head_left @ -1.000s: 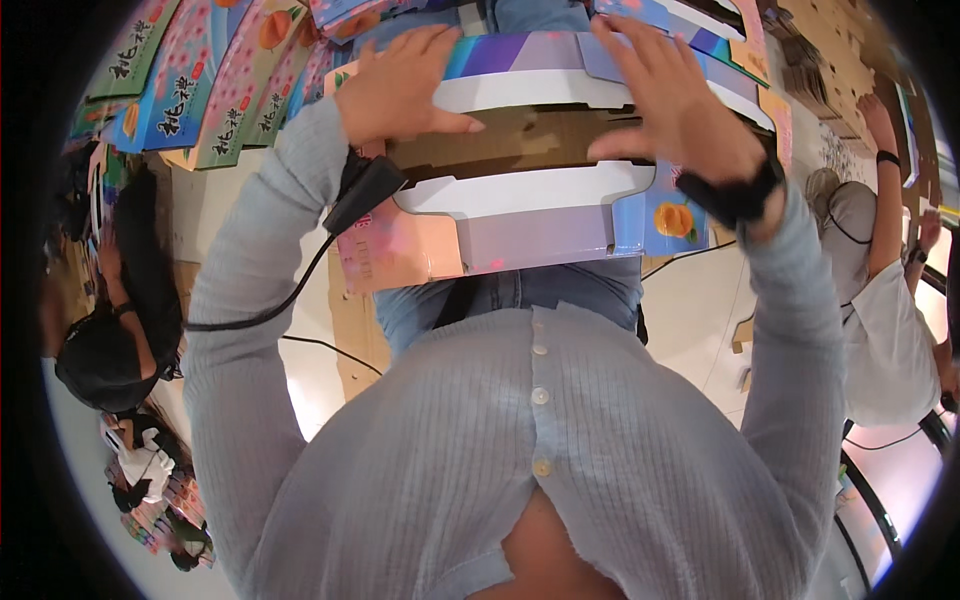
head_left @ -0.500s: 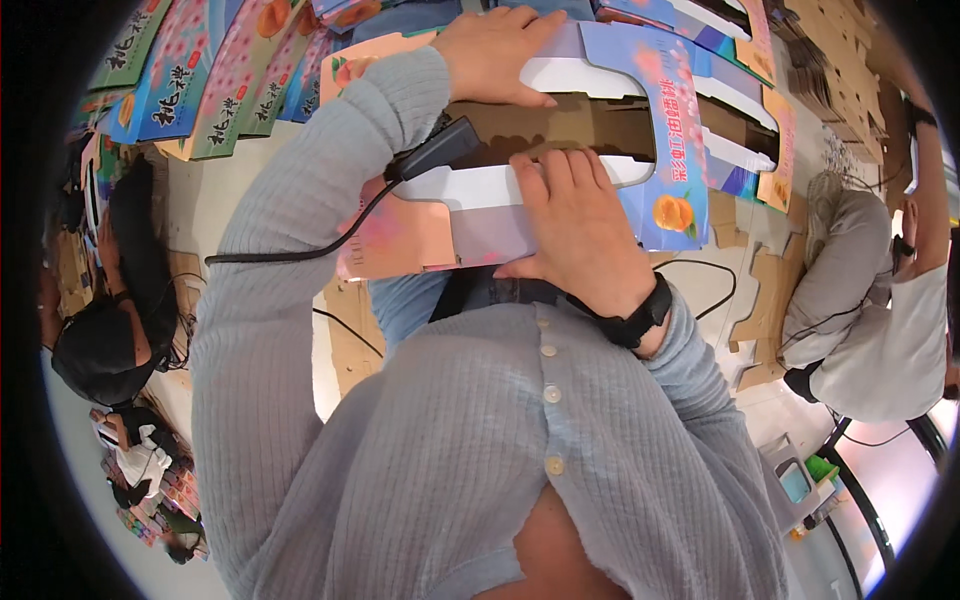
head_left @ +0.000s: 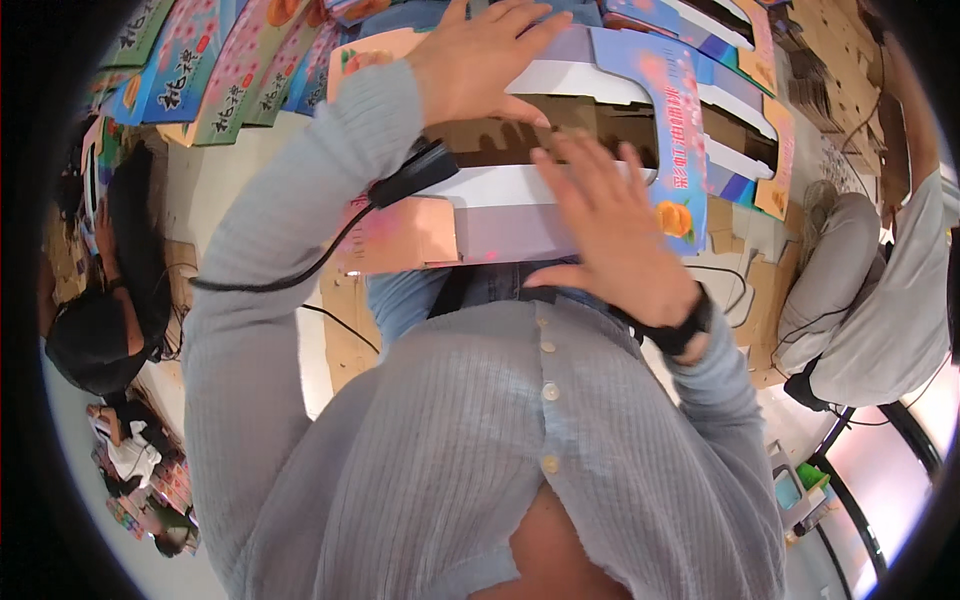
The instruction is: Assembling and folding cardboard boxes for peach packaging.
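Note:
Across my lap lies a cardboard fruit box (head_left: 515, 230), pink and orange at its left end and blue with printed fruit at its right. Its middle shows an open slot with white flaps and bare brown card inside. My left hand (head_left: 480, 65) rests over the far side and far flap, fingers spread. Over the near edge hovers my right hand (head_left: 620, 215), fingers apart, slightly blurred; whether it touches the card I cannot tell. Nothing is held in either hand. A black cable with a thick plug-like end (head_left: 415, 172) lies by my left wrist.
Several printed cartons (head_left: 215, 75) in blue, green and pink lean at the far left. More open boxes (head_left: 745, 150) stand just right of mine. Brown cardboard sheets (head_left: 830, 60) are stacked at the far right. People sit on both sides, one in grey trousers (head_left: 835, 275) at right.
My right hand has shifted right and its fingers have spread, coming off the near flap. My left hand has moved slightly left with its fingers spread.

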Available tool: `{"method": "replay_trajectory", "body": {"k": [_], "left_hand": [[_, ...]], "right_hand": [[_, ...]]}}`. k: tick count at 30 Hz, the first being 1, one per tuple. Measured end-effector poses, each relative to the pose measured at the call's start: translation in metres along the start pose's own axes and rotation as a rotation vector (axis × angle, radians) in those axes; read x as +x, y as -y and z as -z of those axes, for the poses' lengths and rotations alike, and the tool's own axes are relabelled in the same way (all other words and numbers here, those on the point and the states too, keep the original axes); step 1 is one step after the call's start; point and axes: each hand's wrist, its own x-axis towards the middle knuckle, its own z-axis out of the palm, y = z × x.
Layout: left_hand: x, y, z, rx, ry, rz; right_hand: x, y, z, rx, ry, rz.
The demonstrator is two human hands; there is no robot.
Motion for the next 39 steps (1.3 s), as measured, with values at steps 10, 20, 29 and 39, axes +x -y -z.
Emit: {"method": "replay_trajectory", "body": {"k": [10,20,29,39], "left_hand": [[-0.110,-0.025,0.055,-0.402,0.494,0.013],[-0.110,-0.046,0.048,-0.278,0.559,0.005],[-0.134,-0.021,0.063,-0.345,0.141,0.103],[-0.189,-0.031,0.024,-0.736,-0.213,0.654]], "right_hand": [[-0.029,-0.079,0.027,-0.046,0.139,0.021],[-0.021,-0.070,0.012,-0.075,0.266,-0.060],[-0.065,-0.089,0.020,0.141,-0.271,-0.266],[-0.103,-0.113,-0.023,1.036,-0.376,-0.614]]}}
